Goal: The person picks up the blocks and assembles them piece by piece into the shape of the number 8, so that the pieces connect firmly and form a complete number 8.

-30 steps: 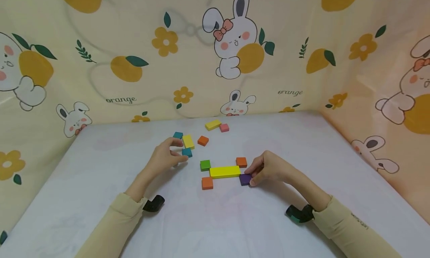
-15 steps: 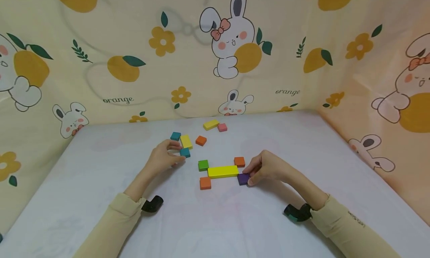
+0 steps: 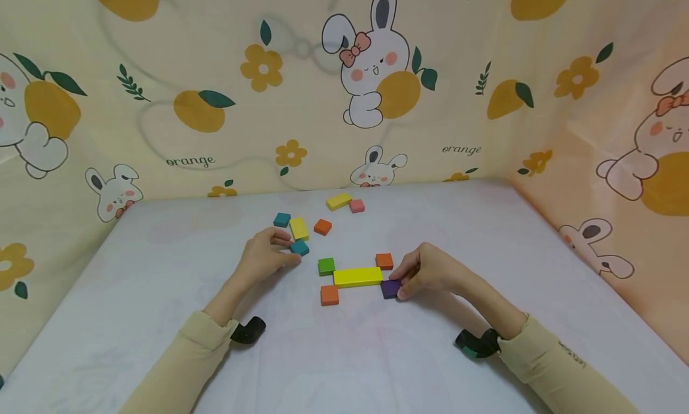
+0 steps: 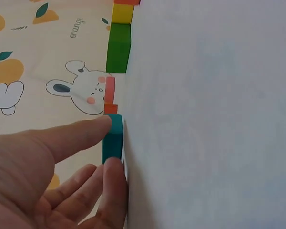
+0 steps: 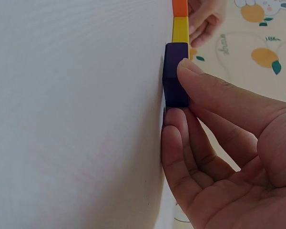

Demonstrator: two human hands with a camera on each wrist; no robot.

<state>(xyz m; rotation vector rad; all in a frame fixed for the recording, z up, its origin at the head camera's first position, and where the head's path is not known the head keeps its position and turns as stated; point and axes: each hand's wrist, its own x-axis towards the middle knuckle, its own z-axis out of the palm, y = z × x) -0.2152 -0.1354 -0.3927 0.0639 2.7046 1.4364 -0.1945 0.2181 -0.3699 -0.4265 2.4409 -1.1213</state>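
In the head view, my left hand (image 3: 266,255) holds a teal block (image 3: 299,247) between thumb and fingers. The left wrist view has the thumb on one end of this teal block (image 4: 113,138) and a fingertip at the other. On the right, my right hand (image 3: 430,273) pinches a purple block (image 3: 390,289) at the right end of a long yellow block (image 3: 357,277). Its thumb presses the purple block's side (image 5: 175,71) in the right wrist view. Around the yellow block's other corners lie a green block (image 3: 326,267) and two orange blocks (image 3: 329,295).
Beyond the left hand lie a short yellow block (image 3: 298,228), another teal block (image 3: 281,219) and a loose orange block (image 3: 322,227). Farther back, a second short yellow block (image 3: 338,201) touches a pink block (image 3: 357,206). A printed cloth wall (image 3: 242,121) borders the white table (image 3: 334,366).
The teal block at my left hand has turned slightly, and the left thumb and fingers have come in on it. My right hand stays at the purple block.
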